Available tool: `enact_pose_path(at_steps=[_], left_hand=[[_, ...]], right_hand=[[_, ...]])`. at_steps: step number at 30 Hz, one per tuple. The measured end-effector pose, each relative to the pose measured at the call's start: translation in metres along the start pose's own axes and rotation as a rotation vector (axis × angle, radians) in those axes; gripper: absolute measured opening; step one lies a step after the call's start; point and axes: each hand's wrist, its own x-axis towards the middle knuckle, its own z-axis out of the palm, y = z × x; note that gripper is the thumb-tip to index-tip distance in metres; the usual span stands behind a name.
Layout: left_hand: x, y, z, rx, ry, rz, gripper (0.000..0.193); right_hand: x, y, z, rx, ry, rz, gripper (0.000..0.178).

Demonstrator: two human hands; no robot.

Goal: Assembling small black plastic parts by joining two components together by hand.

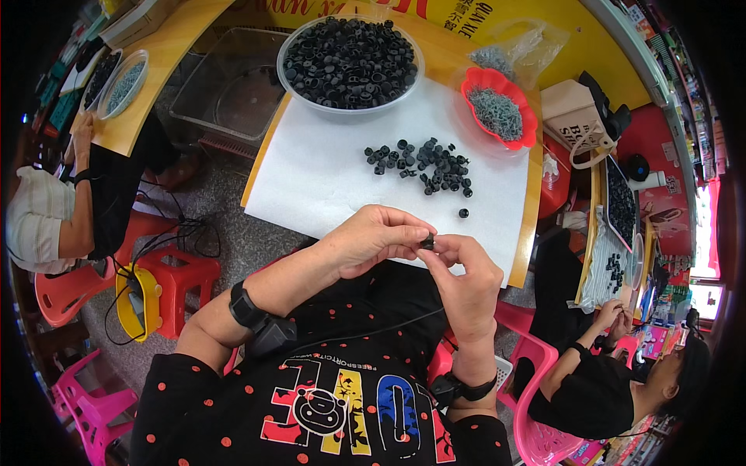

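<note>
Left hand (377,242): closed at the fingertips, with thumb and forefinger pinching one small black part (427,242) from its left side. Right hand (468,270): thumb and forefinger pinch the same part from its right side, the other fingers curled in. The fingertips cover most of the part, so its detail cannot be told. The part is held in front of the person, near the close edge of a white sheet (311,167) that covers most of the table (531,203).

On the sheet, beyond the hands, lies a loose pile (435,165) of similar black parts, some touching, some apart. A single piece (464,213) lies by itself between the pile and the right hand.

At the far end of the table stands a round tub (282,60), heaped with black parts. To the right of the pile is a red bowl (531,123) with a scalloped rim, containing small grey-green pieces (497,113). Behind it is a clear bag (536,53).

Each of the person's wrists bears a black strap; the left strap (245,308) carries a boxy unit (274,335).

To the left of the table is a clear crate (225,81); nearer the person on that side stand a red stool (185,272) and a yellow bin (140,309).

To the right, a co-worker (602,396) sits with both hands together beside another group of black parts (615,272). A second co-worker (50,221) sits at a separate table on the left.
</note>
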Motion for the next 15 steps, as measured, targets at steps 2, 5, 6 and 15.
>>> enact_pose_path(at_steps=[2, 5, 6, 15], left_hand=[[-0.0004, 0.0006, -0.0003, 0.031, -0.021, -0.007, 0.023], [-0.0010, -0.0016, -0.0028, 0.023, -0.021, -0.025, 0.023], [-0.0002, -0.0022, -0.0044, 0.024, -0.021, -0.024, 0.023], [-0.0002, -0.0032, -0.0072, -0.033, -0.031, -0.098, 0.016]], right_hand=[[0.0020, -0.0015, -0.0023, 0.057, -0.031, 0.059, 0.035], [0.0050, -0.0041, -0.0038, 0.072, -0.049, 0.030, 0.036], [0.0065, -0.0039, -0.0045, 0.072, -0.048, 0.029, 0.036], [0.0080, 0.0027, -0.0094, 0.036, -0.129, -0.047, 0.032]])
